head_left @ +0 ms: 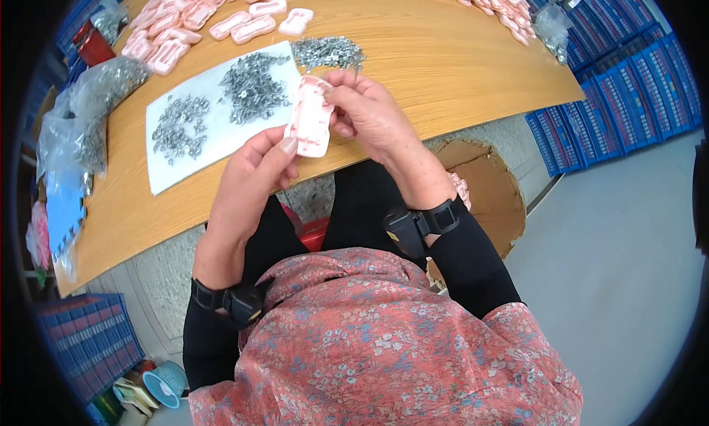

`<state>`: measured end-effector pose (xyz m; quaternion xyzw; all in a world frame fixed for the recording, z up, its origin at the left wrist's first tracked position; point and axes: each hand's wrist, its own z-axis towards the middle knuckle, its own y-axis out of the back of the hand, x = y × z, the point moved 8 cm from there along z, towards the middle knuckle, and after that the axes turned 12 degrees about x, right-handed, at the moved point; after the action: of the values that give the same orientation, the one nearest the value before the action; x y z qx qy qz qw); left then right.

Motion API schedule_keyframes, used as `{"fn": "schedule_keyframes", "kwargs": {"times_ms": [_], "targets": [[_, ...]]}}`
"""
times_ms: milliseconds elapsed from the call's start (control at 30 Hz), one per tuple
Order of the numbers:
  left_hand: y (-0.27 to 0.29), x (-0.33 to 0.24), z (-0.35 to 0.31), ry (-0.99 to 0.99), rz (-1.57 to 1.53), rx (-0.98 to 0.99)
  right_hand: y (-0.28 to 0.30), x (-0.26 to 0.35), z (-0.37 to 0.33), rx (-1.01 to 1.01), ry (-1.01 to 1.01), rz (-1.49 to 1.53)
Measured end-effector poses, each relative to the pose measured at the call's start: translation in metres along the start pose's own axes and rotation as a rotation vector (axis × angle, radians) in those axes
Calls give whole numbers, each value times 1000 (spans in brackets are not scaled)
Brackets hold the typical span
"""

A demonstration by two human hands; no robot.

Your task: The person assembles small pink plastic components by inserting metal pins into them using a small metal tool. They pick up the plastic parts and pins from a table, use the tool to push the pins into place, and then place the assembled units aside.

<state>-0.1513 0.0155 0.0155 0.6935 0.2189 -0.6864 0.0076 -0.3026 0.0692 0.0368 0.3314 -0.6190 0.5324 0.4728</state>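
Between my two hands, over the near edge of the table, is a pale pink plastic shell [312, 123] with raised ribs inside. My left hand [262, 164] pinches its lower left corner between thumb and fingers. My right hand [369, 116] grips the upper right side, its thumb and index finger closed at the top edge; whether a small part is between those fingertips is hidden. Just left of the shell, a white sheet [210, 167] carries two heaps of small metal parts, a darker heap [255, 90] and a looser heap [179, 130]. Another metal heap [329, 53] lies on bare wood behind the shell.
Many pink shells [199, 12] cover the far left of the wooden table [443, 56], with another pile [480, 1] far right. Bags of metal parts [100, 116] sit at the left edge. A cardboard container [491, 197] stands beside my right forearm. Blue crates [628, 93] are stacked right.
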Motion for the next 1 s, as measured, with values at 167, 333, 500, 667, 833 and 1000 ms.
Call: {"fn": "schedule_keyframes", "kwargs": {"times_ms": [167, 333, 500, 667, 833, 1000], "targets": [[-6, 4, -4, 4, -47, 25, 0, -6, 1, 38, -45, -26], [-16, 4, 10, 22, -250, 37, -9, -4, -2, 119, -15, -140], [-14, 0, 21, 47, 13, 166, -13, -5, -2, 135, 64, -234], [-18, -52, 44, -305, 706, 67, 28, 2, -19, -146, 104, -299], [-28, -88, 49, -633, 1250, -89, 54, -3, -18, -183, 82, -161], [-67, -98, 59, -906, 1515, 10, 73, 0, -24, -220, 99, 69]]}}
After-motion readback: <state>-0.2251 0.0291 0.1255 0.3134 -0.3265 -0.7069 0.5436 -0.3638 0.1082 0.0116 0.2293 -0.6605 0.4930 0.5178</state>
